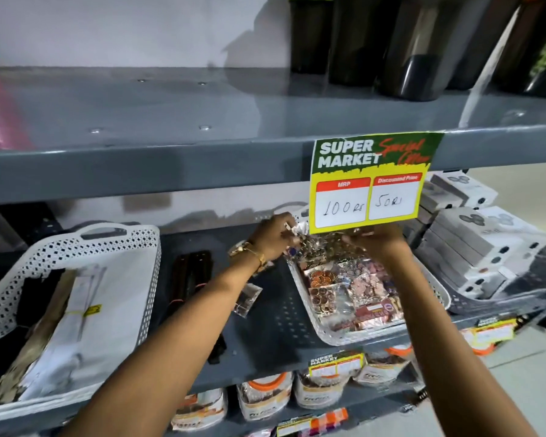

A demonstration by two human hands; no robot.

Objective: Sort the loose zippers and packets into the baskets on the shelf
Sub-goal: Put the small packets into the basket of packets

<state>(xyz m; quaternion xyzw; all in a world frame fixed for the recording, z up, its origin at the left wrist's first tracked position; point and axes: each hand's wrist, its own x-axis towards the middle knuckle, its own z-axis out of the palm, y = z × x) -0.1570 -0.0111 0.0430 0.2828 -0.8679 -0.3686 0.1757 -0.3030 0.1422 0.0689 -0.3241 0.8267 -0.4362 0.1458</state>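
A white perforated basket (331, 337) on the middle shelf holds several clear packets of buttons and small trims (353, 294). Both hands reach into its far end. My left hand (273, 236) pinches a crinkly clear packet (293, 230) at the back left of the basket. My right hand (377, 241) grips packets at the back, partly hidden behind the price sign. A second white basket (117, 247) at the left holds bundled zippers in black, tan and white. Loose dark zippers (189, 279) and a small clear packet (248, 299) lie on the shelf between the baskets.
A yellow and green price sign (368, 184) hangs from the upper shelf edge over the basket. Grey and white boxes (473, 244) are stacked at the right in a dark tray. Dark containers (413, 48) stand on the top shelf. Jars (265, 398) fill the shelf below.
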